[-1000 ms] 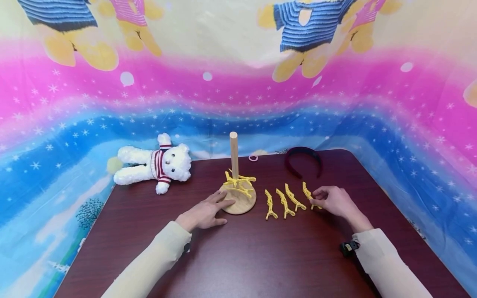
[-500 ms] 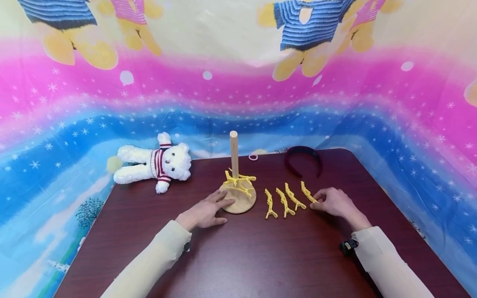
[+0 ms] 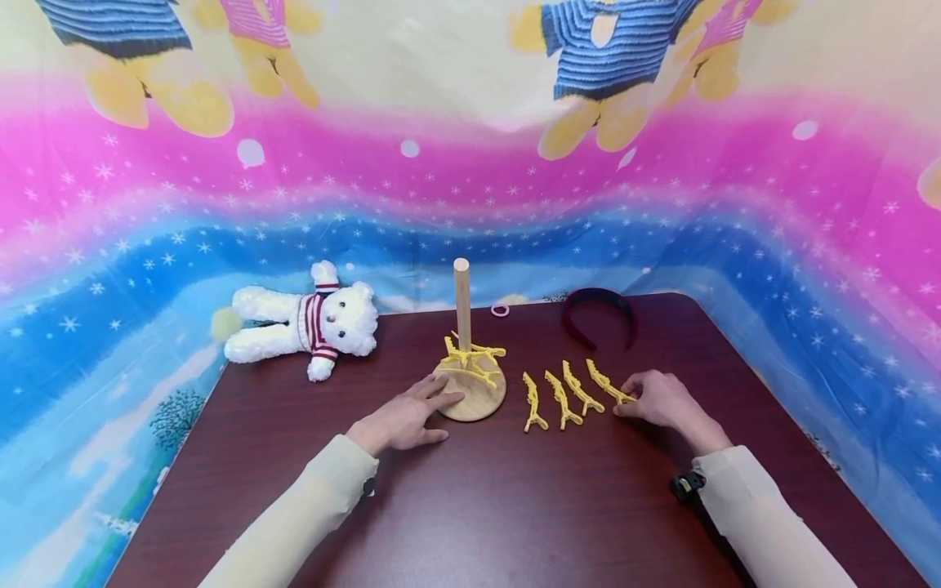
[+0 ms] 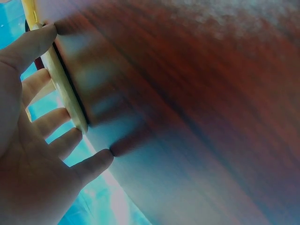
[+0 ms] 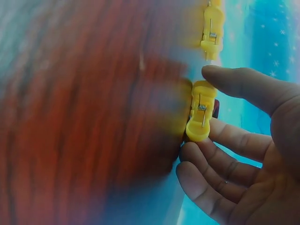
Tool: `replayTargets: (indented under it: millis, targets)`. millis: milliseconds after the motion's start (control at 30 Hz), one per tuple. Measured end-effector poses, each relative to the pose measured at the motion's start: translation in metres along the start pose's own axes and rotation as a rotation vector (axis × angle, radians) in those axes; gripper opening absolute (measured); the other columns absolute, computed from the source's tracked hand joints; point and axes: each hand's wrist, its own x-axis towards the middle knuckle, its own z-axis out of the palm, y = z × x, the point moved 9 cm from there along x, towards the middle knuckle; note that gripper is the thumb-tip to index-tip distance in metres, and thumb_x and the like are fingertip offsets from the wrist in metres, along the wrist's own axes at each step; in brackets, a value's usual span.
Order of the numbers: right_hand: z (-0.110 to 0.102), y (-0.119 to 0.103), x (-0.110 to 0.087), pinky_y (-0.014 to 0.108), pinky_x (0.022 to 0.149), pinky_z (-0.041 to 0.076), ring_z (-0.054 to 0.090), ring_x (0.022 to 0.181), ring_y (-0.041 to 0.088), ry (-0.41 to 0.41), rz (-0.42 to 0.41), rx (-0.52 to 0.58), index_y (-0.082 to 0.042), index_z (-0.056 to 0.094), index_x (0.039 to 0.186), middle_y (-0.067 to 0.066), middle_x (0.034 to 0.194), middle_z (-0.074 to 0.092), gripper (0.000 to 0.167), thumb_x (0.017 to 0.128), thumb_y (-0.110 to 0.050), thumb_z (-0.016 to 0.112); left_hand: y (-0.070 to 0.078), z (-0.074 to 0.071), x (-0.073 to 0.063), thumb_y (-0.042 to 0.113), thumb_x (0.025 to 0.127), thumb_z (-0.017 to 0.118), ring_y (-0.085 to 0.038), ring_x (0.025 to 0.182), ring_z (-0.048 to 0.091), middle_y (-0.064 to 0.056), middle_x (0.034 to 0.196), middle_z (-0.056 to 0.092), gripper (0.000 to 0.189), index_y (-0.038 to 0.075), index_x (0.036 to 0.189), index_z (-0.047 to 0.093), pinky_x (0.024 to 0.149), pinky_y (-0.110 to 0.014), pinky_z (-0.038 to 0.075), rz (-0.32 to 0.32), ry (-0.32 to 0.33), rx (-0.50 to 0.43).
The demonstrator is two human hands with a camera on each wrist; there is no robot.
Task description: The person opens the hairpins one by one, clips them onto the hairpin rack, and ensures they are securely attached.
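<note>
My left hand rests on the table with fingers spread, fingertips on the edge of a round wooden base. In the left wrist view, the fingers line the base's rim. An upright wooden rod rises from this base, and yellow hair clips lie around its foot. My right hand holds the spring end of a yellow hair clip lying on the table. The right wrist view shows that clip between thumb and fingers. Three more clips lie to its left in a row.
A white teddy bear in a striped sweater lies at the back left. Behind the clips are a dark red headband and a small pink hair tie. A printed cloth hangs behind the dark wooden table.
The clip at my right hand has turned and slid slightly left, its toothed tip nearer the row. My left hand and the other clips have stayed put.
</note>
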Motion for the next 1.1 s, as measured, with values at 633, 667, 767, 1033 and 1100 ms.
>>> replayTargets:
  millis: [633, 667, 767, 1033, 1100]
  targets:
    - [-0.005, 0.003, -0.001, 0.033, 0.065, 0.048, 0.058, 0.078, 0.019, 0.017, 0.017, 0.024, -0.011, 0.076, 0.101, 0.008, 0.098, 0.072, 0.031, 0.082, -0.035, 0.079, 0.001, 0.000, -0.001, 0.036, 0.095, 0.067, -0.041, 0.152, 0.023, -0.023, 0.163, 0.026, 0.065, 0.019, 0.153, 0.042, 0.116, -0.053, 0.035, 0.009, 0.009, -0.007]
    - [-0.006, 0.003, -0.001, 0.033, 0.066, 0.048, 0.059, 0.078, 0.019, 0.023, 0.016, 0.028, -0.011, 0.076, 0.103, 0.009, 0.100, 0.072, 0.032, 0.082, -0.035, 0.079, 0.002, 0.000, -0.001, 0.036, 0.095, 0.067, -0.041, 0.152, 0.023, -0.023, 0.163, 0.026, 0.065, 0.019, 0.153, 0.042, 0.116, -0.053, 0.035, 0.010, 0.009, -0.008]
    - [-0.009, 0.002, -0.002, 0.032, 0.064, 0.048, 0.059, 0.077, 0.017, 0.036, 0.017, 0.045, -0.011, 0.076, 0.104, 0.009, 0.101, 0.073, 0.032, 0.084, -0.036, 0.078, 0.002, -0.001, -0.001, 0.037, 0.095, 0.067, -0.042, 0.152, 0.023, -0.023, 0.163, 0.026, 0.065, 0.019, 0.153, 0.042, 0.117, -0.053, 0.035, 0.010, 0.010, -0.007]
    - [-0.017, -0.004, -0.004, 0.032, 0.065, 0.048, 0.060, 0.078, 0.017, 0.072, 0.003, 0.060, -0.015, 0.076, 0.102, 0.006, 0.099, 0.073, 0.028, 0.085, -0.037, 0.077, 0.002, -0.001, -0.001, 0.036, 0.095, 0.068, -0.042, 0.152, 0.023, -0.022, 0.163, 0.026, 0.065, 0.019, 0.153, 0.042, 0.117, -0.054, 0.034, 0.005, 0.007, -0.010]
    - [-0.020, -0.006, -0.005, 0.034, 0.066, 0.050, 0.062, 0.081, 0.018, 0.083, -0.006, 0.066, -0.016, 0.076, 0.103, 0.006, 0.100, 0.073, 0.028, 0.086, -0.037, 0.077, 0.002, -0.001, -0.001, 0.036, 0.095, 0.068, -0.042, 0.152, 0.023, -0.022, 0.163, 0.026, 0.065, 0.019, 0.153, 0.042, 0.116, -0.054, 0.035, 0.005, 0.006, -0.012]
